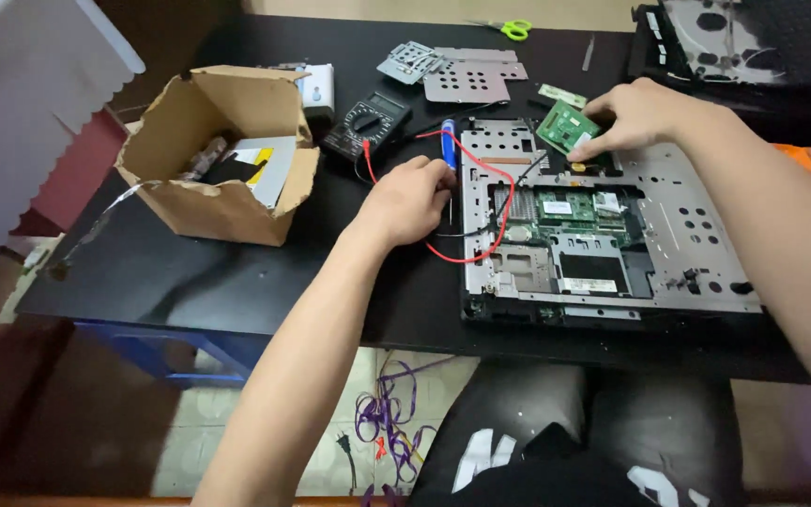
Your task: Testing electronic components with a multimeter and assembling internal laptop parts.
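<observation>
An opened laptop base (pixel 687 235) with a bare metal frame and a green board inside lies on the black table (pixel 237 272). My left hand (pixel 410 199) rests at the laptop's left edge, closed around a blue-handled screwdriver (pixel 448 141). My right hand (pixel 635 115) is at the laptop's far edge, pinching a small green circuit board (pixel 567 129) that is lifted at a tilt. A red wire (pixel 490 178) and a black wire loop over the frame between my hands.
A torn cardboard box (pixel 222 150) with parts stands at left. A black multimeter (pixel 366 122) and a white device lie behind it. Metal plates (pixel 466 77), green-handled scissors (pixel 515 28) and a dismantled cover (pixel 753 42) sit at the back.
</observation>
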